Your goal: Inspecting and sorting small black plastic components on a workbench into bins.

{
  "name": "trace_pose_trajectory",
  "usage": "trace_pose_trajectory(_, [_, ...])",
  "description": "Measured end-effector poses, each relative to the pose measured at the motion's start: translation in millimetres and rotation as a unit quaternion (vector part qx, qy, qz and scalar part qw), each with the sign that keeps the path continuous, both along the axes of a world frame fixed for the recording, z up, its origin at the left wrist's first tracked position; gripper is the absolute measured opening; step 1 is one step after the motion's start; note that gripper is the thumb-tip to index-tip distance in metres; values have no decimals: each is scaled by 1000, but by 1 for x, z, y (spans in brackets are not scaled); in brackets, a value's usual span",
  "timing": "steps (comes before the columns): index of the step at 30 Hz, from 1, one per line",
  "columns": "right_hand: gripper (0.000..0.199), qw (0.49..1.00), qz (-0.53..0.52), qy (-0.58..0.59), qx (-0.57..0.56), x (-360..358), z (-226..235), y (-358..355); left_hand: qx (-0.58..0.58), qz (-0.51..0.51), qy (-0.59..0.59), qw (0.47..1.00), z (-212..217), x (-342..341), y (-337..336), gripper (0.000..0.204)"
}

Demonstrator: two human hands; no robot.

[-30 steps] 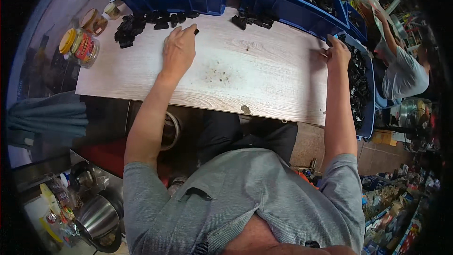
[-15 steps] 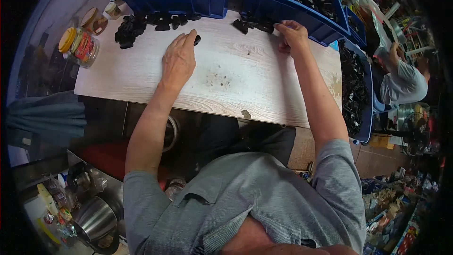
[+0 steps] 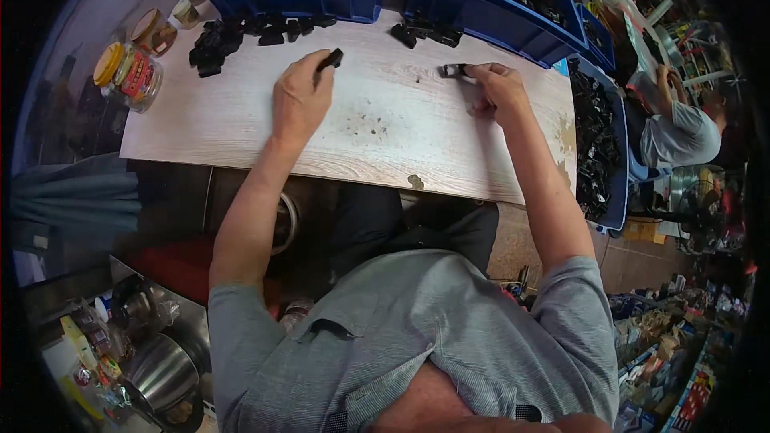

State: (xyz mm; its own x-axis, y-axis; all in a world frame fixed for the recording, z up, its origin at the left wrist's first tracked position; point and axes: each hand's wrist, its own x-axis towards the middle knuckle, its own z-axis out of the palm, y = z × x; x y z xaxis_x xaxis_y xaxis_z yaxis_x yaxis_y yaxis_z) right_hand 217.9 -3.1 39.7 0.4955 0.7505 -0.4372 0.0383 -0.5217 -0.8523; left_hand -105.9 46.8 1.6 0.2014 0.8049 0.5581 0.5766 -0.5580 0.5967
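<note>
My left hand [image 3: 301, 100] has its grip closed on a small black part [image 3: 330, 59], at 12 o'clock of the bench [image 3: 385, 132]. Right hand [image 3: 499, 88] pinches another black piece [image 3: 453, 70]. Best bring them together over mid-bench, squarely. Blue bins [image 3: 489, 8] crowd 12–2 o'clock; open room toward 6.

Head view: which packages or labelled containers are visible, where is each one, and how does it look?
Labelled jar: far left edge of the table, clear, round, yellow lid, red and yellow label.
Small jars: behind it, round tan lids.
Boxed goods: floor, lower right, colourful, too small to detail.
</note>
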Motion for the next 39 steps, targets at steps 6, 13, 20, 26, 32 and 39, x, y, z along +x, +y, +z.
trace_pose_trajectory(6, [26, 999, 30, 1, 23, -16, 14, -26, -92, -79, -55, 991, 3, 42, -31, 31])
trace_pose_trajectory(13, [35, 990, 122, -48, 58, -22, 12, -28, 27, -138, 1, 990, 13, 92, -18, 27])
trace_pose_trajectory(20, [31, 982, 179, -44, 45, -21, 10, -29, 84, -238, 58, 966, 4, 126, -2, 24])
trace_pose_trajectory(26, [29, 983, 175, -23, 43, -24, 14, -30, 76, -276, 59, 956, 3, 117, -5, 26])
trace_pose_trajectory(32, [26, 982, 184, -12, 49, -22, 13, -31, 76, -281, 37, 956, 3, 115, -6, 28])
trace_pose_trajectory(39, [26, 982, 179, 0, 62, -20, 9, -31, 67, -292, 31, 954, 0, 116, -5, 29])
